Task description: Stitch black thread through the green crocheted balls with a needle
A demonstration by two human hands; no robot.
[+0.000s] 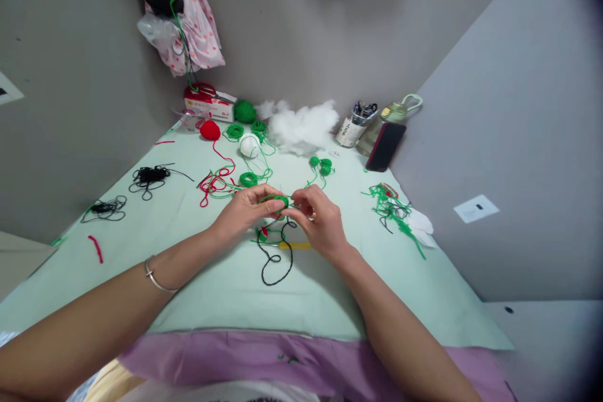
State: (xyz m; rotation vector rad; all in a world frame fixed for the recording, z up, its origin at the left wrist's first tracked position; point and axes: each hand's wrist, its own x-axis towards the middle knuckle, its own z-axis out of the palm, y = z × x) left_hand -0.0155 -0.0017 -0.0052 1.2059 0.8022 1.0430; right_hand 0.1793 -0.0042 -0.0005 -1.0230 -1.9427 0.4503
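Observation:
Over the middle of the table, my left hand [252, 208] pinches a small green crocheted piece [281, 201] between thumb and fingers. My right hand [318, 217] is closed close beside it, fingertips together at the piece's right edge; what they grip is too small to make out. A black yarn strand [277, 284] hangs below the hands and loops onto the cloth. Under them lies a crochet hook with a yellow handle [296, 245], partly hidden by my right hand. A small red and green piece [262, 233] lies next to it.
Behind the hands are white stuffing [301, 129], a red yarn ball [210, 130], a white ball [249, 145] and green balls [325, 166]. Black yarn [151, 176] lies left, green scraps [391, 204] right. A phone [386, 147] leans near a pen cup [351, 130]. Red scissors [202, 91] top a box.

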